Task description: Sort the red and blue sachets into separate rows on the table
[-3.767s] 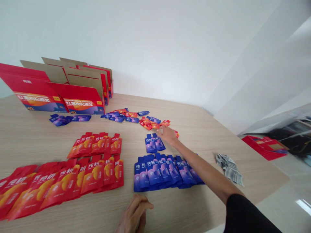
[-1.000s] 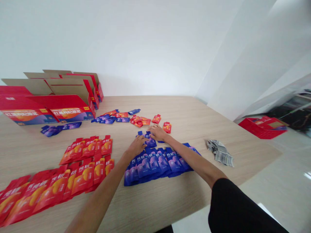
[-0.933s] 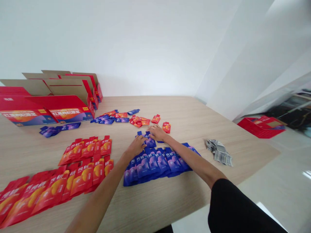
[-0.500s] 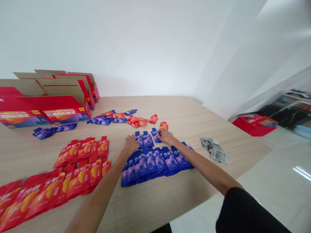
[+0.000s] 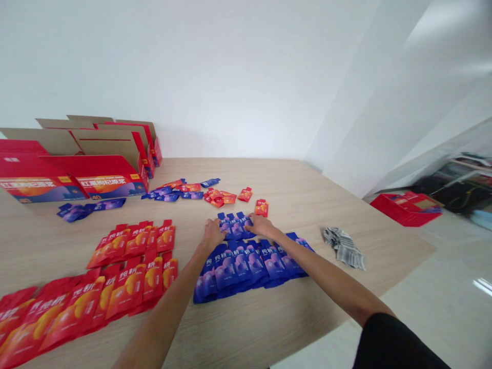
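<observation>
Three blue pouches [image 5: 234, 226] lie side by side in a short row above a longer fanned row of blue pouches [image 5: 249, 261] on the wooden table [image 5: 300, 205]. My left hand [image 5: 213, 232] rests at the left end of the short row, fingers flat on the pouches. My right hand [image 5: 260, 224] presses the right end, fingers stretched out. Neither hand grips a pouch.
Red pouches [image 5: 134, 238] lie in fanned rows at the left. Loose small red and blue pouches [image 5: 200, 190] are scattered farther back. Open red cartons [image 5: 80, 164] stand at the back left. A crumpled striped wrapper [image 5: 344, 247] lies near the right edge.
My left hand came up from the table's near edge to join the right one. The short row grew to three blue pouches, and both hands slid it closer to the long row.
</observation>
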{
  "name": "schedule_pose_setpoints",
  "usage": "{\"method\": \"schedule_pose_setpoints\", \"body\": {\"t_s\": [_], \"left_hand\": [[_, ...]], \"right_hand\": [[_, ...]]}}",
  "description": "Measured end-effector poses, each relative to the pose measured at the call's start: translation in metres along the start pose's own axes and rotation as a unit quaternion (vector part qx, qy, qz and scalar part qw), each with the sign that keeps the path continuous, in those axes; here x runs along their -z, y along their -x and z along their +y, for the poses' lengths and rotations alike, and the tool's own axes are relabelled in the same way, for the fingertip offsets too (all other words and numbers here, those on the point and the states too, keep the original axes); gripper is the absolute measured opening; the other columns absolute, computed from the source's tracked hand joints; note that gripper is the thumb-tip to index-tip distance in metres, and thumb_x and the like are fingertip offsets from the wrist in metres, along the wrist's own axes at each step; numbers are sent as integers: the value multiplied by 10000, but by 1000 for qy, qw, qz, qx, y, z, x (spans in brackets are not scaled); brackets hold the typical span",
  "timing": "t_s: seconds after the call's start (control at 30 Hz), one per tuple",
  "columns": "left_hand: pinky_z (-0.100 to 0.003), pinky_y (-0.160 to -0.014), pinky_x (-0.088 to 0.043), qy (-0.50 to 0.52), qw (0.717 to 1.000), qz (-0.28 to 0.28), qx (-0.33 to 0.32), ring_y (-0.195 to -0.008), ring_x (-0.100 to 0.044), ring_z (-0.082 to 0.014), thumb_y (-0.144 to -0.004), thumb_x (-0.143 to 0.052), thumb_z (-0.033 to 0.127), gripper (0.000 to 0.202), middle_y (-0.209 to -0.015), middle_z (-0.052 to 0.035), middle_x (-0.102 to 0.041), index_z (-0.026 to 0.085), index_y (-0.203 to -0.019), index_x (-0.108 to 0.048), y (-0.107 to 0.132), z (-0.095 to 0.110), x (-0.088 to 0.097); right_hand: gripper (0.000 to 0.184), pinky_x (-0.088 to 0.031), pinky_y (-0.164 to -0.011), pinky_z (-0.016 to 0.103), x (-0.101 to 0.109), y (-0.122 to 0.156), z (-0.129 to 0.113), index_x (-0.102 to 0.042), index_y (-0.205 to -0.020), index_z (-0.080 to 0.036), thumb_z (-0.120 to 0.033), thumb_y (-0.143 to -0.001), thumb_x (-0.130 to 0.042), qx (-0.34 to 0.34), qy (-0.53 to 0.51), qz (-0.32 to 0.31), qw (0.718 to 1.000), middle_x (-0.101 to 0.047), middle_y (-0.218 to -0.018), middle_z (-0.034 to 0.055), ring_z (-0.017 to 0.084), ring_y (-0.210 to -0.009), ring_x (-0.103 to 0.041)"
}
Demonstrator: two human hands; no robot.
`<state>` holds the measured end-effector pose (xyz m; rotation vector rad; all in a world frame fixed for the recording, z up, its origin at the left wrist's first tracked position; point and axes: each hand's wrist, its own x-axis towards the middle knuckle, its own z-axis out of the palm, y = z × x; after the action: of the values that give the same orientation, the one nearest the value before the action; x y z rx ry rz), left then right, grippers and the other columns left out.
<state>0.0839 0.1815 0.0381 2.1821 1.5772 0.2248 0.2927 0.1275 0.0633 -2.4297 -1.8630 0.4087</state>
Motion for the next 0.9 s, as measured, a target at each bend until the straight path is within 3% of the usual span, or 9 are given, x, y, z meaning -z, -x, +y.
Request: {"method": "schedule_pose_setpoints", "body": {"t_s": [0.37, 0.5, 0.6, 0.67, 0.7, 0.73, 0.8, 0.9], "left_hand": [[-513, -1009, -565, 12, 1000, -8, -10, -1212, -647, -280, -986, -702, 374, 398, -1389, -112, -629, 185, -1329, -632, 8, 5, 8], [-511, -1055, -533, 21, 999, 18, -21, -1232, -635, -288, -992, -681, 291, 342, -1358, -131, -636, 155, -1304, -641, 26, 14, 22], [-457, -1149, -461, 39, 996, 57, -65, -1333, -571, -302, -1028, -561, 204, 325, -1371, -181, -599, 130, -1338, -623, 69, 17, 33], [-398, -1161, -458, 57, 989, 77, -111, -1350, -553, -257, -1038, -515, 194, 342, -1422, -144, -569, 189, -1368, -608, 115, 12, 34], [-366, -1143, -478, 70, 982, 87, -151, -1336, -561, -228, -1041, -495, 187, 330, -1412, -114, -578, 227, -1345, -618, 141, 6, 32], [-371, -1090, -523, 98, 961, 123, -229, -1277, -599, -226, -1038, -456, 158, 331, -1354, -116, -608, 228, -1310, -631, 168, -3, 27], [-345, -966, -590, 117, 920, 185, -325, -1146, -664, -210, -1006, -405, 81, 366, -1202, -96, -670, 247, -1223, -648, 217, -28, 13], [-205, -836, -598, 83, 899, 187, -386, -890, -720, -126, -988, -436, 54, 319, -976, -6, -719, 279, -1046, -655, 267, -73, -18]], "right_hand": [[525, -515, -976, 349, 3, 2, -2, -553, -1460, -212, -454, -995, -589, -15, 6, -20, 1000, -672, -1421, 147, 291, -1291, -652], [542, -525, -970, 412, 12, -4, -4, -600, -1431, -176, -498, -996, -564, -61, 31, -23, 997, -684, -1389, 193, 343, -1276, -659], [468, -528, -956, 436, 26, -14, -9, -722, -1280, -163, -494, -996, -555, -76, 44, -10, 996, -705, -1341, 213, 372, -1260, -663], [400, -529, -936, 408, 35, -24, -16, -775, -1187, -186, -457, -997, -551, -47, 34, 9, 998, -740, -1282, 183, 359, -1219, -682], [365, -529, -922, 381, 37, -29, -21, -788, -1158, -201, -422, -1001, -543, -15, 21, 19, 999, -762, -1234, 153, 335, -1176, -701], [339, -526, -907, 352, 38, -35, -28, -794, -1133, -215, -381, -1007, -527, 29, 4, 28, 999, -782, -1179, 120, 305, -1122, -717], [324, -515, -906, 313, 35, -49, -48, -797, -1085, -229, -296, -1013, -489, 138, -29, 47, 989, -796, -1090, 66, 252, -1041, -721], [293, -471, -1029, 319, 20, -74, -91, -783, -1073, -208, -202, -983, -504, 264, -36, 86, 960, -773, -1132, 68, 232, -1133, -663]]}}
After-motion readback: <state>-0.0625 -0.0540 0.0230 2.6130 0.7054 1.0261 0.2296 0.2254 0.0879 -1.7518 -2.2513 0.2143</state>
